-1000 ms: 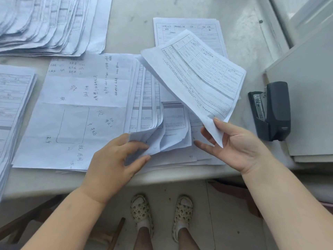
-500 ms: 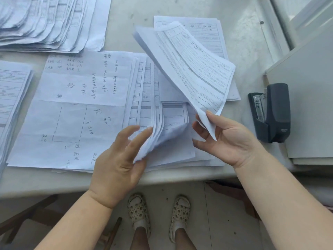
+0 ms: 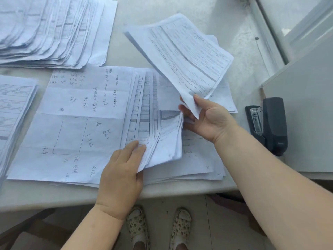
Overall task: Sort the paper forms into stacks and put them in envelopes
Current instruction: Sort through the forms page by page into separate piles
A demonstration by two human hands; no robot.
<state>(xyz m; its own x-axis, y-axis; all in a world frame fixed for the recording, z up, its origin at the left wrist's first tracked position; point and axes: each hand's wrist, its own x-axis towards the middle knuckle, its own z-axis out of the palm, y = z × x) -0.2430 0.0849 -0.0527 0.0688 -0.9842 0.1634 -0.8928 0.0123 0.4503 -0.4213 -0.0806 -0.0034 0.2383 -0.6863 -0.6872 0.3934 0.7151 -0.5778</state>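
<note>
On table (image 3: 162, 15), right hand (image 3: 207, 121) pinches raised forms (image 3: 183, 56).

The single head-worn camera is looking forward and steeply down from above the near edge of the tabletop (image 3: 162, 192), sitting close enough that both forearms are entering from the bottom of the frame. It is taking in the tabletop's front strip, the floor (image 3: 225, 222) beneath and the person's own sandalled feet (image 3: 158, 230). The wide-angle lens is bending the far edges. No second view is sharing the scene.
</note>
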